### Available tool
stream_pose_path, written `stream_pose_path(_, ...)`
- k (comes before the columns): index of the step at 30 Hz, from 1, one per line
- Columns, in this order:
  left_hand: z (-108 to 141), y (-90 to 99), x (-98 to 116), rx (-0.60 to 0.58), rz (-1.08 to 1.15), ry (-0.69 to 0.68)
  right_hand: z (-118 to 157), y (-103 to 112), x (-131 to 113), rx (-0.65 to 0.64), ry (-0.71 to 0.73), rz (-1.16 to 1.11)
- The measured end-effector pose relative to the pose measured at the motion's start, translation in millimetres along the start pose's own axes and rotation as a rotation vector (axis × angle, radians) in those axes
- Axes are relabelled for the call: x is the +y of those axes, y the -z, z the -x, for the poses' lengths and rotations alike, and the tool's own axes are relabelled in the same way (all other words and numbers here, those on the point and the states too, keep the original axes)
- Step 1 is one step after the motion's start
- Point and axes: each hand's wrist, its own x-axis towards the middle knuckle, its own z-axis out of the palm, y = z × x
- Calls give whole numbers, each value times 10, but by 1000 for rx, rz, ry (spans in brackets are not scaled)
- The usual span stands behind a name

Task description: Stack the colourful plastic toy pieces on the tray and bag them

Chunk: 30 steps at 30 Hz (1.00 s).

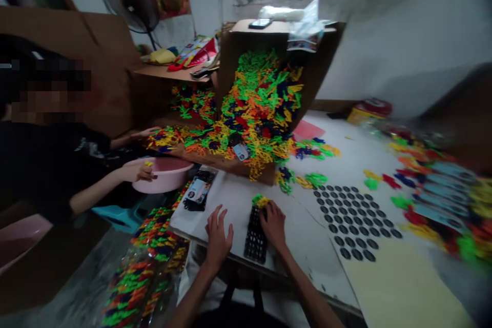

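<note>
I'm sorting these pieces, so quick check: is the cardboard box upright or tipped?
Tipped: the cardboard box lies open-side forward, coloured plastic pieces spilling out onto the table.

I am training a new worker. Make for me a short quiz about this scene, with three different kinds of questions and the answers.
1. Which hand touches the black tray with holes: the left hand or the right hand?
2. True or false: a co-worker's hand is on a pink basin.
3. What spills from the open cardboard box: coloured plastic pieces or paper sheets?

Key: 1. right hand; 2. true; 3. coloured plastic pieces
</note>
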Motion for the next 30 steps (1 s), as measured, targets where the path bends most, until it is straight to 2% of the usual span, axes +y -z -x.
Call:
stream_pose_path(3, 229, -168, 252, -49, 38, 22, -3, 64, -89, -27, -20, -33)
stream_pose_path(5, 306, -232, 319, -115, 42, 16, -4, 111, -142, -33, -39, -56)
stream_pose_path(9, 338, -310, 290, -256, 3, -42, -3, 188, -226, -45, -60, -98)
stream_pose_path(13, 331, -398, 226, -343, -86, -131, -1, 200, -263, -48, -70, -137)
stream_pose_path(16, 272, -446, 218, -346, -196, -157, 4, 183, -268, -25, -84, -194)
stream_pose_path(19, 102, -448, 228, -312, -283, -102, 8, 185, -280, 12, -107, -265)
stream_pose_path(24, -231, -489, 202, -292, -255, -4, 9, 185, -305, 26, -134, -337)
stream_pose_path(27, -273, -559, 180, -284, -240, 9, 16, 149, -295, 52, -121, -347)
stream_pose_path(30, -209, -651, 215, -289, -253, -26, 25, 103, -246, 129, -91, -385)
